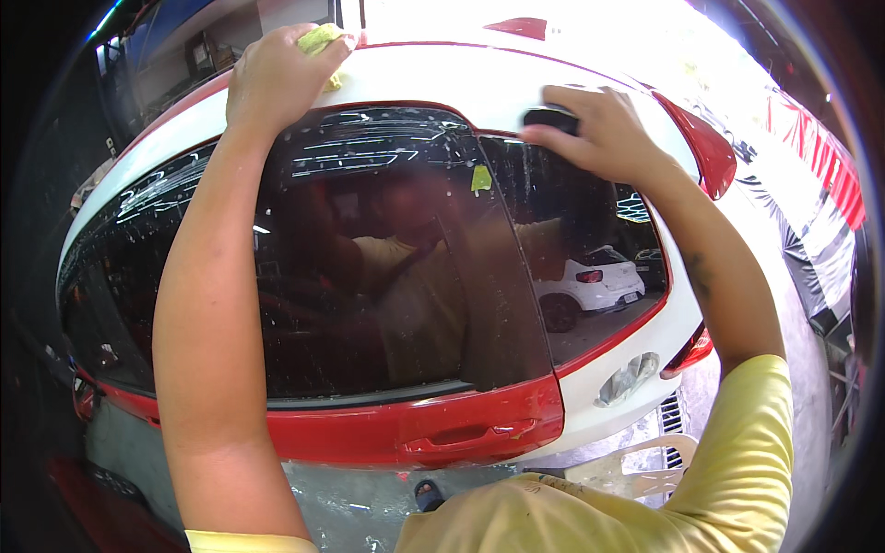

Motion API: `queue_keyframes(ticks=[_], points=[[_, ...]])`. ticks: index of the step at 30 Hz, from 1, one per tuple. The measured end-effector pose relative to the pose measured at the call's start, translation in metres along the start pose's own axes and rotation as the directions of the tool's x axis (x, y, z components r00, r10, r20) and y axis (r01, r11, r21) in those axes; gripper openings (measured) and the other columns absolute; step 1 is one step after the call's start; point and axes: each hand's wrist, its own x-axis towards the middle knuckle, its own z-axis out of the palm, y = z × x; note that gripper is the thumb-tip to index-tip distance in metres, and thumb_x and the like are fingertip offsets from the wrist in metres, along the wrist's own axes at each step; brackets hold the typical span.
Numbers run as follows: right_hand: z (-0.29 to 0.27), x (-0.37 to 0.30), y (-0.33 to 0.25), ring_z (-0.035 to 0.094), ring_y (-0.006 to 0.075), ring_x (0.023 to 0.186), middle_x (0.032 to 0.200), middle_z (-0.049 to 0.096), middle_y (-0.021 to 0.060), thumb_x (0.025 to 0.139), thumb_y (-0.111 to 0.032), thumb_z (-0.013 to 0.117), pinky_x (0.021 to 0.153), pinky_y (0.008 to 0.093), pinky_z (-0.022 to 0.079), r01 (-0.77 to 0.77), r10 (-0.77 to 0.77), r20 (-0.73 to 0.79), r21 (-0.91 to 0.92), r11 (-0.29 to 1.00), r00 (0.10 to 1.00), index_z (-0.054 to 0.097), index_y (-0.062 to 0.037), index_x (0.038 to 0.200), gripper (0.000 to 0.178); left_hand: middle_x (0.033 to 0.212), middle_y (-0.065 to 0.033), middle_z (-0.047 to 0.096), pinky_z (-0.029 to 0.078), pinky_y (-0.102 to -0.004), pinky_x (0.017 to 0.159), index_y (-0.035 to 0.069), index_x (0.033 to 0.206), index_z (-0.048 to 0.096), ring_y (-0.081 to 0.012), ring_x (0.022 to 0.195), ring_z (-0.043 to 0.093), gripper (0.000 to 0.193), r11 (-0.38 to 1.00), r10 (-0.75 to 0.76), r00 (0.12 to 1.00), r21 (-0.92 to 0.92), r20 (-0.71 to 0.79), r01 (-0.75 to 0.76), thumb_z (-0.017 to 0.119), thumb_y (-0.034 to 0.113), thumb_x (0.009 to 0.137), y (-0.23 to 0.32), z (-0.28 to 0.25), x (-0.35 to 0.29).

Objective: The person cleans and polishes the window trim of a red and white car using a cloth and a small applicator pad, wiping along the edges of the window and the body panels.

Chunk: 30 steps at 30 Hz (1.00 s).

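The step in hand appears to be surface work on the white panel [433, 74], which lies directly above the dark window [396, 276] of a vehicle. Above the window's right part, the person's right hand [595, 134] has its grip closed around a black block [551, 120]; the hand is blurred, which suggests a rubbing stroke, though contact with the panel cannot be made out. Above the window's left part, the left hand [281, 78] clasps a crumpled yellow cloth [320, 39], part of it hanging below the fingers.

The next move would call for a flat, even pressure with the block, clear of the red edging that borders the window, and the cloth ready for wiping.

The panel looks pale and matte, like a primed surface. The window is glossy, reflective and specked with whitish spots, with a small yellow-green patch [480, 178] near its upper right and a red door panel [369, 433] below.
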Motion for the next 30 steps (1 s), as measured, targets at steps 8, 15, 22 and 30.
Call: queue_keyframes(ticks=[8,15,22,30], points=[[0.012,0.028,-0.01,0.072,0.0431,0.09,0.096,0.075,0.02,0.096,-0.053,0.074,0.084,0.0501,0.055,0.13,-0.125,-0.055,0.111,0.985,0.991,0.072,-0.0048,0.106,0.05,0.118,-0.0221,0.078,0.053,-0.0482,0.104,0.005,0.126,0.079,-0.0399,0.114,0.073,0.072,0.999,-0.025,0.999,-0.032,0.03,0.026,0.068,0.066,0.089,0.007,0.0,0.003],[0.02,0.016,-0.039,0.074,0.0426,0.09,0.092,0.077,0.0164,0.1,-0.062,0.063,0.079,0.0553,0.054,-0.065,0.053,-0.102,-0.118,0.991,0.993,0.072,-0.0187,0.107,0.045,0.116,-0.0218,0.079,0.053,-0.048,0.103,0.005,0.124,0.08,-0.0401,0.111,0.073,0.068,0.999,-0.042,0.999,-0.007,-0.017,0.042,0.068,0.064,0.091,0.008,-0.006,-0.002],[0.027,0.02,-0.04,0.072,0.0403,0.076,0.078,0.073,0.0147,0.097,-0.062,0.068,0.071,0.0506,0.051,-0.03,0.007,-0.223,-0.096,0.995,0.975,0.071,-0.0124,0.096,0.05,0.119,-0.0239,0.078,0.053,-0.0493,0.105,0.007,0.129,0.078,-0.0415,0.115,0.072,0.074,0.999,-0.046,0.998,-0.02,0.034,0.047,0.066,0.068,0.09,0.003,-0.002,0.0],[0.019,0.021,-0.035,0.073,0.0403,0.078,0.082,0.075,0.0147,0.095,-0.065,0.07,0.077,0.0516,0.055,0.027,-0.059,-0.231,-0.138,0.99,0.971,0.074,-0.0136,0.103,0.052,0.122,-0.0226,0.077,0.053,-0.0488,0.104,0.005,0.128,0.077,-0.0409,0.117,0.071,0.073,1.0,-0.023,0.998,-0.004,0.059,0.023,0.066,0.066,0.09,0.011,-0.01,0.001]])
